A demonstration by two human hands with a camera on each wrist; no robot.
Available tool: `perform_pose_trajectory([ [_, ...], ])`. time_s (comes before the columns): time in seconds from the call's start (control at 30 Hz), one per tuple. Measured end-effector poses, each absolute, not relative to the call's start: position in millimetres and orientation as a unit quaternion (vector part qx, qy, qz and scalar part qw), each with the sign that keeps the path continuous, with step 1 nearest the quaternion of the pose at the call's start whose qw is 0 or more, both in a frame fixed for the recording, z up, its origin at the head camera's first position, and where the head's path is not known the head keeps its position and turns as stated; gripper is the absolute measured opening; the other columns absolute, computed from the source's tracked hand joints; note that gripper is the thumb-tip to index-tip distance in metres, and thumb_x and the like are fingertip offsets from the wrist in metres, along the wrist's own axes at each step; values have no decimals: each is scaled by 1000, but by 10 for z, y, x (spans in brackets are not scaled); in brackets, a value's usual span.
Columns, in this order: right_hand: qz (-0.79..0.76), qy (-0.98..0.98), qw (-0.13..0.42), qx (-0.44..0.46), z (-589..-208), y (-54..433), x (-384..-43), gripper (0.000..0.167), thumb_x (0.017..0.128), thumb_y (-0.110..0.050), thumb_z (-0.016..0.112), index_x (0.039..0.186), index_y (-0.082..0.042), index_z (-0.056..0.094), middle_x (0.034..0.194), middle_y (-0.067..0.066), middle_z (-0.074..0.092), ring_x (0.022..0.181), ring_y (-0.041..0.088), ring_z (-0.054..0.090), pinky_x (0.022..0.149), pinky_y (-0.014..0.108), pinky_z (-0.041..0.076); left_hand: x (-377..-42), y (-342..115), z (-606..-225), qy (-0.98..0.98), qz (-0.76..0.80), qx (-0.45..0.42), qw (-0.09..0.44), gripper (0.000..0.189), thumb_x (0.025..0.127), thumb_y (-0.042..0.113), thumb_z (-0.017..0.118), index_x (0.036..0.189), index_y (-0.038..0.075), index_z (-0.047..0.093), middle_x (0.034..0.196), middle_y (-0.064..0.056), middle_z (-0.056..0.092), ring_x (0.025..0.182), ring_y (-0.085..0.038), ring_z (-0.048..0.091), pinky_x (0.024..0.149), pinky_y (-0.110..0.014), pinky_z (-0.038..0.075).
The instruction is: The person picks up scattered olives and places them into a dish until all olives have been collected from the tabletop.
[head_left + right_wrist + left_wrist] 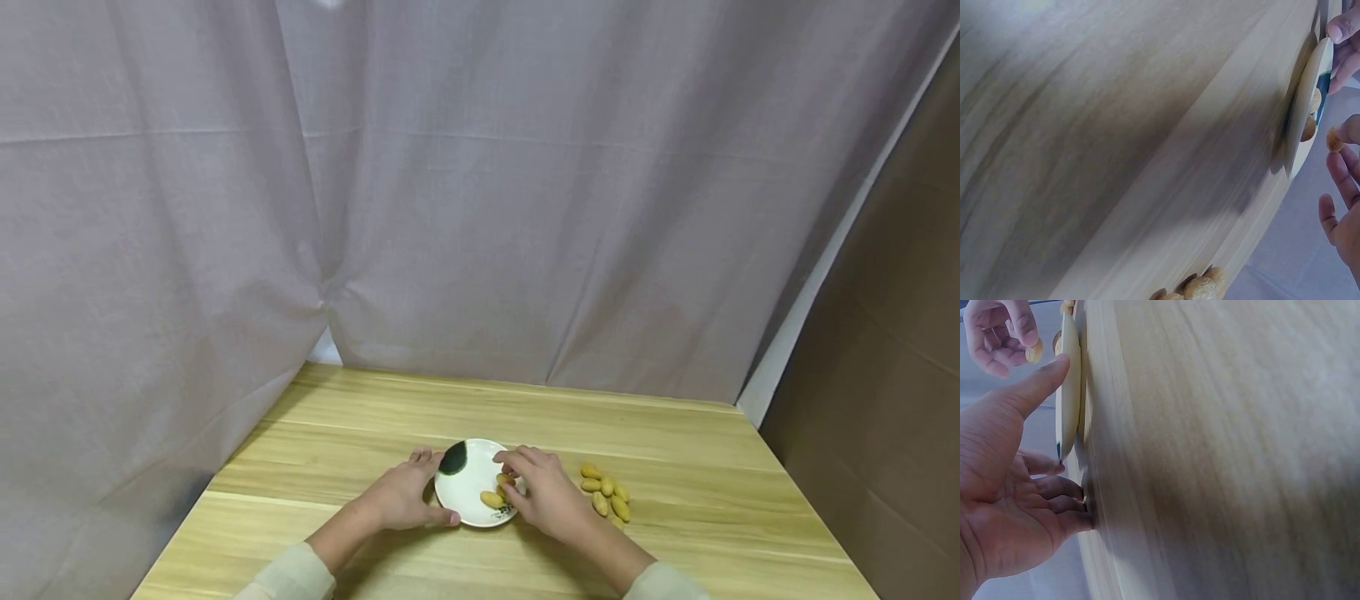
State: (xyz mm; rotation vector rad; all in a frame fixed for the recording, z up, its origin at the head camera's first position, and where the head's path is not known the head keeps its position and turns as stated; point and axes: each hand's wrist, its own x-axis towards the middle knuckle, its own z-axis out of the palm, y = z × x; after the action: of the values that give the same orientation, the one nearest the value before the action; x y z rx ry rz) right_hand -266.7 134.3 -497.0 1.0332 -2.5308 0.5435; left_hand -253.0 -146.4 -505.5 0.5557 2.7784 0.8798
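A small round white plate (467, 487) with a dark green patch lies on the wooden table. My left hand (405, 493) holds it at the left side, thumb on the near rim and index finger farther round. Over the right part of the plate is my right hand (551, 496), which pinches an oval, yellow-brown nut-like piece (1335, 139) between thumb and fingertips. The right wrist view shows this piece raised clear of the plate. Similar pieces (492, 499) lie on the plate, partly hidden by the right fingers.
Several more yellow oval pieces (606, 487) lie in a loose group on the table (690, 508), right of my right hand. A grey curtain (480, 208) hangs behind the table and along its left side. A brown surface (877, 333) stands at the right.
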Motion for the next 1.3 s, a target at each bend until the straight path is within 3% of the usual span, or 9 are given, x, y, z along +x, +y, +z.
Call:
perform_pose_trajectory([
  [0.2,202,-895,160,363,-4996,1293,-2683,38,96,-10,86,132,-10,73,115,2,78,99,15,76,90,46,57,-2523,-1460,-5059,934,294,184,86,112,87,57,91,170,2,39,173,-36,37,165,-55,30,132,-72,31],
  [0.77,212,-882,175,384,-5075,1173,-2735,34,95,-8,86,127,-7,74,106,4,78,95,17,75,88,47,63,-2550,-1468,-5075,935,288,187,87,114,88,61,89,171,3,37,173,-36,35,166,-54,30,133,-72,31],
  [1.07,246,-870,157,398,-5119,1139,-2764,23,95,0,84,117,-2,77,105,7,79,92,19,77,82,29,68,-2528,-1467,-5048,934,292,181,92,113,88,59,90,171,3,38,174,-36,34,166,-54,29,133,-72,30],
  [1.3,248,-880,126,384,-5134,1113,-2775,13,95,0,84,107,-4,79,103,5,78,94,18,77,84,24,67,-2518,-1460,-5039,933,294,186,91,112,88,57,90,171,4,38,173,-37,34,165,-56,30,131,-74,31],
])
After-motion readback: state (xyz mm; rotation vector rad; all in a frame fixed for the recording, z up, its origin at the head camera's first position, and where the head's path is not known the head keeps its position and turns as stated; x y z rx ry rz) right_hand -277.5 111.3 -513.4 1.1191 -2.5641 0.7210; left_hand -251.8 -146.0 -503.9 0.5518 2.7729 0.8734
